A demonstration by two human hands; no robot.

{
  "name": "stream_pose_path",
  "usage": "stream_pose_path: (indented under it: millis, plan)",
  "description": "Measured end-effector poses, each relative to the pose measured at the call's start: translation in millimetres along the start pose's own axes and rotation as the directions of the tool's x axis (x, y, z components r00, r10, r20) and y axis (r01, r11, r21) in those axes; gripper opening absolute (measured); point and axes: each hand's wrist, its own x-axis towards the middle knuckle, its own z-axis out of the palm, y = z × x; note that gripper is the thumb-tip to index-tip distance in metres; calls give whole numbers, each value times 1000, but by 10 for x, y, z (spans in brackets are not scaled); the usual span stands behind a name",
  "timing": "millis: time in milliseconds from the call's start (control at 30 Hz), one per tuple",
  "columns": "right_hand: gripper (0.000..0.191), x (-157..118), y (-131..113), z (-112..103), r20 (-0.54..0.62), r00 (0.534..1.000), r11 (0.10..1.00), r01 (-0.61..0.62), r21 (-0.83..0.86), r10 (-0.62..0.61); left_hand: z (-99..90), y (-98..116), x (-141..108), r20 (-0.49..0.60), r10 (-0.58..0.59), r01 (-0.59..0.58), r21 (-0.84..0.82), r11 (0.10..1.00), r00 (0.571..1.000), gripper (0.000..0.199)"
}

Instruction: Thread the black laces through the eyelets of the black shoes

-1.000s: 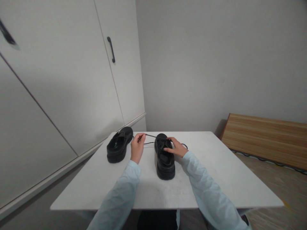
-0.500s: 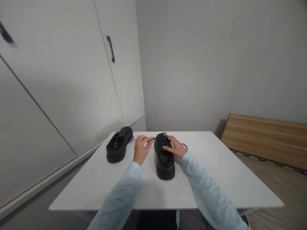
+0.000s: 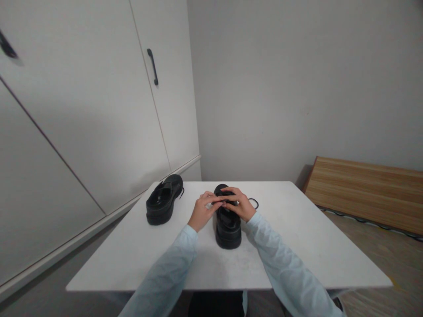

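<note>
A black lace-up shoe (image 3: 228, 235) stands on the table with its toe pointing away from me. Over its lacing, my left hand (image 3: 205, 209) and my right hand (image 3: 240, 204) meet at the fingertips. The left fingers pinch a dark shoelace, mostly hidden by the fingers. My right thumb and fingers are closed together at the same spot; the lace between them is hard to make out. A loose lace loop (image 3: 254, 202) sticks out beyond my right hand. To the left stands a second black shoe (image 3: 160, 216), its lace end hanging at its right side.
The white table (image 3: 297, 246) carries both shoes. White cabinet doors (image 3: 99, 110) with dark handles rise at the left, close to the table. A wood-grain panel (image 3: 363, 189) leans by the grey wall at the right, with a dark cable (image 3: 373, 223) along its lower edge.
My left hand has moved right from beside the shoe to above its lacing, bringing the lace along. My right fingers have drawn in to meet it. The second shoe has stayed put.
</note>
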Motion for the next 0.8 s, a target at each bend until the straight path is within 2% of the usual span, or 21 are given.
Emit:
stream_pose_path:
  millis: [100,200,300,400,600,800]
  plan:
    - [15,3,-5,25,-18,1000,1000,17,0,-17,7,42,-5,24,-1,3,-69,998,1000,17]
    - [15,7,-20,16,-78,997,1000,3,1,-3,1,83,1,29,-31,35,-114,993,999,22]
    - [17,13,-36,-28,-174,984,999,-26,28,31,-8,96,12,-15,-74,73,-81,994,997,24]
    - [17,20,-21,-83,-298,953,998,-44,51,57,-7,76,26,-71,-106,103,-54,993,992,18]
    - [20,17,88,-179,-561,822,988,-145,-42,97,9,-18,43,-127,-177,170,-69,983,976,15]
    - [29,-8,216,-258,-720,672,962,-273,-22,174,26,-165,40,-135,-181,178,-34,983,974,15]
